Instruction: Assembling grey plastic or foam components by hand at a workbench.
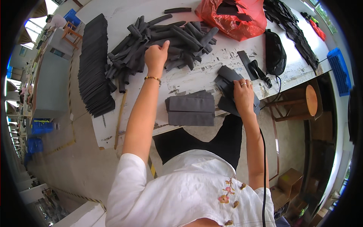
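My left hand (156,58) reaches into a heap of dark grey, curled fabric strips (177,38), its fingers curled and the thumb pointing up. Whatever it may grip is hidden behind the fingers. My right hand (244,92) is bent over a loose stack of dark fabric pieces (226,77) near the table's front edge, gripping it from above. Between my hands lies a neat pile of flat dark fabric pieces (191,109), folded or laid in two rows. A long row of stacked dark pieces (94,68) stands left of the heap.
A red plastic bag (242,22) with dark pieces sits at the back of the worn white table (177,81). A black mesh case (275,53) and a dark strip (247,64) lie on the right. More dark pieces (295,38) lie beyond; a wooden stool (302,102) stands at the right.
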`<state>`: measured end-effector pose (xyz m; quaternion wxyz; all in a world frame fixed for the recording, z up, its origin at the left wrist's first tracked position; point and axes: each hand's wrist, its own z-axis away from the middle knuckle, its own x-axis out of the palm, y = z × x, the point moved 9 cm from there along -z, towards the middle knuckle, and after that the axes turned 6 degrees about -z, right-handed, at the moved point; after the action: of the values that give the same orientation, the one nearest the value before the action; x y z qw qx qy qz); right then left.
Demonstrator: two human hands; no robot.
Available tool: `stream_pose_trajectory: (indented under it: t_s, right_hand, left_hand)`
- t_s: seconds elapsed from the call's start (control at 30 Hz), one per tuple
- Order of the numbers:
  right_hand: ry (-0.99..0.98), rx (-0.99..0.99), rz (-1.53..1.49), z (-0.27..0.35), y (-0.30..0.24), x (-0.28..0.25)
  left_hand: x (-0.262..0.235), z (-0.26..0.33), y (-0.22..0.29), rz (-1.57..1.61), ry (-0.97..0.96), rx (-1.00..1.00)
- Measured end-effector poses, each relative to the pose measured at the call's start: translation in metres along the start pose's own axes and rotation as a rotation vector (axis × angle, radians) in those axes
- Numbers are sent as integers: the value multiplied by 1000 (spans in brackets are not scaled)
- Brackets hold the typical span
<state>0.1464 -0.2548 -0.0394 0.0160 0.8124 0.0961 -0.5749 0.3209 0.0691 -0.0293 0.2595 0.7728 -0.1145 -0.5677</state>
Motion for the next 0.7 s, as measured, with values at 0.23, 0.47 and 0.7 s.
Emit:
stream_pose_trajectory:
  t_s: [0.23,0.47,0.7]
  right_hand:
    - [69,-24,75,-6,-2,-7]
    - [141,-43,-74,1,-3,-13]
    - [139,-70,-119,13,-8,-18]
  left_hand:
    - [36,17,-38,617,-242,-343]
    - [36,69,-38,1399,-511,-589]
    - [16,112,-42,1690,-585,-658]
